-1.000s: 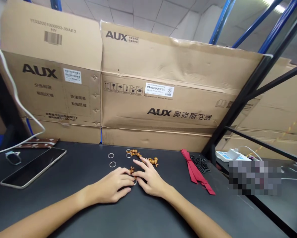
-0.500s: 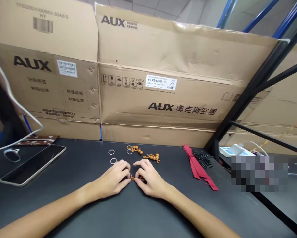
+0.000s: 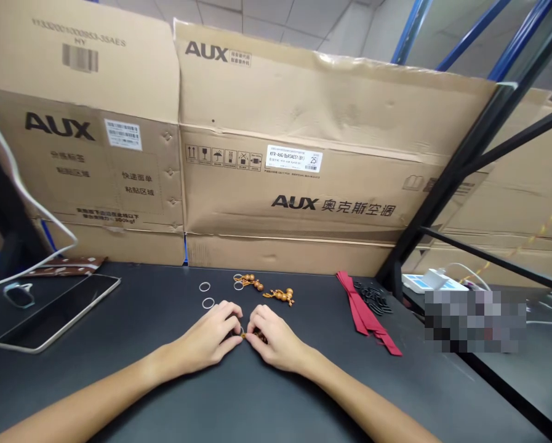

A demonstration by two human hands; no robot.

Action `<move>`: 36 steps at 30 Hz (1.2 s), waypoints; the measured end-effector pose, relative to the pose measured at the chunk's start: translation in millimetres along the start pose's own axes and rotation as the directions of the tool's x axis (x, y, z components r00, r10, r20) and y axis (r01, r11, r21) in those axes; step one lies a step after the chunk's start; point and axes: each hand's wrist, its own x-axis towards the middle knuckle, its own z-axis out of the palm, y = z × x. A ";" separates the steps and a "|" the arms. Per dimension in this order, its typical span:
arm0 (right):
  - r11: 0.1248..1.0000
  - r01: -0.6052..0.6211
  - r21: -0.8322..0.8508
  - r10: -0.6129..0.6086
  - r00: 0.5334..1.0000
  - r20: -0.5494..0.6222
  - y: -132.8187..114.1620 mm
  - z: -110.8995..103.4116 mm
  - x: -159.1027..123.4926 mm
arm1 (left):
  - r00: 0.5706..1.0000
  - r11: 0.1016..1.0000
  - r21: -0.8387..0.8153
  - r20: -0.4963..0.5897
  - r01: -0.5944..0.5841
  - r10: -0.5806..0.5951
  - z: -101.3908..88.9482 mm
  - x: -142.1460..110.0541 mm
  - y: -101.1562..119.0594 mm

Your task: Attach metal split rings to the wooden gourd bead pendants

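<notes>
Close together at the middle of the dark table (image 3: 220, 406), my two hands work on one small piece. My left hand (image 3: 213, 335) is closed, its thumb and fingers pinching a metal key ring (image 3: 241, 330) that shows only in part. My right hand (image 3: 273, 338) is closed on a beaded pendant with an orange cord loop (image 3: 244, 336); its brown beads are mostly hidden under the fingers. The loop meets the ring between the fingertips; whether it is threaded through I cannot tell. Beyond my hands lie a loose wooden gourd pendant (image 3: 282, 296) and another gourd pendant (image 3: 252, 282) beside two rings.
Two loose key rings (image 3: 205, 287) lie beyond my left hand. A phone (image 3: 58, 312) and glasses (image 3: 20, 295) are at left. Red ribbon strips (image 3: 365, 314) and black clips (image 3: 372, 298) lie at right. Cardboard boxes (image 3: 285, 184) stand behind; a black metal frame (image 3: 435, 184) slants at right.
My right hand's fingers have drawn in closer together, and less of the orange loop shows between the hands. The camera view has tilted up slightly.
</notes>
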 end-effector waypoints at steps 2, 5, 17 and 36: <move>1.000 -0.009 0.006 0.009 1.000 -0.010 0.5 1.6 0.5 | 1.000 1.000 -0.009 0.003 -0.007 0.007 0.0 0.7 -0.2; 0.998 -0.060 -0.028 0.058 0.996 -0.062 3.4 3.9 1.6 | 1.000 0.999 -0.039 0.010 -0.016 0.017 -1.1 1.9 -0.8; 0.987 -0.053 0.150 0.064 0.996 -0.067 -0.4 5.5 1.2 | 0.998 0.999 -0.002 0.037 -0.051 0.051 -3.1 2.1 1.2; 0.994 -0.109 0.006 0.109 0.981 -0.162 17.5 5.9 4.2 | 1.000 0.999 -0.046 0.003 -0.023 0.023 -2.5 1.4 -1.9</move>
